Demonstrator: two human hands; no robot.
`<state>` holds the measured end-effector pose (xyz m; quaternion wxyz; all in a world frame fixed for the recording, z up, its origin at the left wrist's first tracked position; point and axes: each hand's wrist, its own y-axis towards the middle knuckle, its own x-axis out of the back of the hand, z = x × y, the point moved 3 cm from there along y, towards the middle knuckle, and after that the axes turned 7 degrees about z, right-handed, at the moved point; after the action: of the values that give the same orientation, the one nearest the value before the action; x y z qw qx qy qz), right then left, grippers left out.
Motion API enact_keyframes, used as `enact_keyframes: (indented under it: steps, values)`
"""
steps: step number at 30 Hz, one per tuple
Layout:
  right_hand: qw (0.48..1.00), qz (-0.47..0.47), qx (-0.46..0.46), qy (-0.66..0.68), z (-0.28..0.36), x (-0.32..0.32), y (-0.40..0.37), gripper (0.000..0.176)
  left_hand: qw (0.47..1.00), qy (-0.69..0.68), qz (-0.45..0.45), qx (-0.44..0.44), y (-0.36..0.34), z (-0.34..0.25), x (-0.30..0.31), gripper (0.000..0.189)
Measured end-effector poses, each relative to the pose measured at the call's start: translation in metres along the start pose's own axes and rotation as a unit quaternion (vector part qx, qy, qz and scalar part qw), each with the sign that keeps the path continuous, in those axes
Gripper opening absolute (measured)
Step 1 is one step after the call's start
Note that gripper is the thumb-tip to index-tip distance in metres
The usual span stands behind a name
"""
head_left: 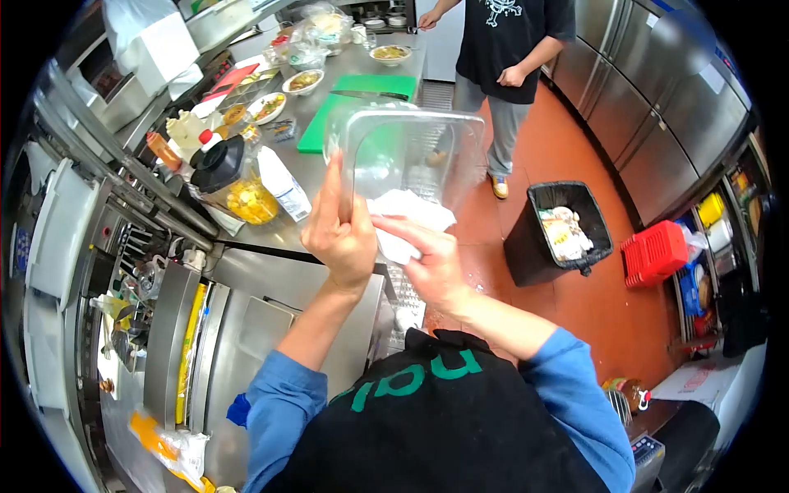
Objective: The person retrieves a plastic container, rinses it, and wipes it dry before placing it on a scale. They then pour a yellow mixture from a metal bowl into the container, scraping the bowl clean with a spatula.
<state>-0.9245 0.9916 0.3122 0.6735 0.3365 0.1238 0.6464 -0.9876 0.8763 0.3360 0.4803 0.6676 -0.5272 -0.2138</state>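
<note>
Tub [382, 160], clear, held up in the air on the near side of the green board [329, 111], overlapping the board's near right part in view. Gripped at its left wall by the left hand [337, 238], with 1 finger stretched upward along the side; thumb placement impossible to tell. Also on the near side of the board, the right hand [427, 263], clasping a white towel [415, 212] against the tub; cloth or paper, impossible to tell. On the board, 1 knife [370, 95]. Left of the board, 2 bowls [304, 81] of food; beyond it, 1 more. Nearer and left of the board, a jar [238, 185] of yellow pieces and a white pack [282, 185]. Right of the board, on the red floor [485, 246], a black bin [524, 246] with rubbish inside; farther right, a red basket [655, 255]. Beyond the board and to the right, 1 other person [516, 49], standing.
</note>
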Motion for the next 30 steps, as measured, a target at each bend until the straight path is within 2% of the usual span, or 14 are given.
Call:
enact_keyframes:
  steps: [4,8,9,10,12,13,15,18,20,21,23,27,29,30]
  values:
    - [0.987,0.050,0.022,-0.150,0.000,0.039,0.024,0.047,0.994,-0.076,-0.008,0.079,-0.008,0.015,0.000,0.058]
    - [0.793,0.146,0.360,-0.470,0.001,0.029,0.078,0.037,0.992,0.029,0.052,0.111,-0.006,0.002,-0.004,0.055]
    - [0.748,0.268,0.279,-0.539,-0.020,0.020,0.089,0.037,0.952,-0.084,0.074,0.285,0.002,-0.012,-0.005,0.054]
    - [0.682,0.383,0.188,-0.594,-0.048,0.014,0.094,0.038,0.952,-0.084,0.080,0.282,-0.005,-0.006,-0.009,0.054]
    - [0.652,0.265,0.257,-0.663,-0.077,0.009,0.091,0.047,0.996,-0.014,0.034,0.085,-0.018,0.001,-0.018,0.053]
    - [0.626,0.226,0.229,-0.711,-0.083,0.006,0.085,0.050,0.970,-0.173,-0.006,0.168,-0.010,0.001,-0.019,0.051]
    - [0.581,0.233,0.150,-0.765,-0.106,-0.002,0.074,0.058,0.986,-0.112,0.020,0.123,-0.013,0.008,-0.009,0.051]
    - [0.609,0.219,0.089,-0.757,-0.124,-0.008,0.054,0.050,0.998,-0.034,0.031,0.032,-0.014,0.000,-0.005,0.050]
    - [0.632,0.415,-0.080,-0.650,-0.106,-0.014,0.065,0.036,0.998,-0.020,0.067,0.006,-0.018,-0.004,-0.011,0.049]
    - [0.706,0.409,-0.074,-0.573,-0.111,-0.014,0.064,0.030,0.996,0.012,0.088,-0.020,-0.021,-0.003,-0.014,0.048]
    - [0.825,0.351,-0.013,-0.443,-0.123,-0.017,0.065,0.024,0.996,-0.003,0.078,-0.035,-0.019,-0.004,-0.018,0.048]
    - [0.873,0.325,-0.064,-0.358,-0.113,-0.020,0.075,0.023,0.998,0.008,0.066,-0.012,-0.020,-0.006,-0.022,0.048]
    - [0.966,0.106,-0.214,-0.099,-0.131,-0.020,0.066,0.023,0.998,0.027,0.050,0.008,-0.024,-0.003,-0.018,0.049]
    - [0.966,0.109,-0.210,-0.100,-0.139,-0.024,0.063,0.023,0.998,0.034,0.033,0.028,-0.026,0.004,-0.016,0.049]
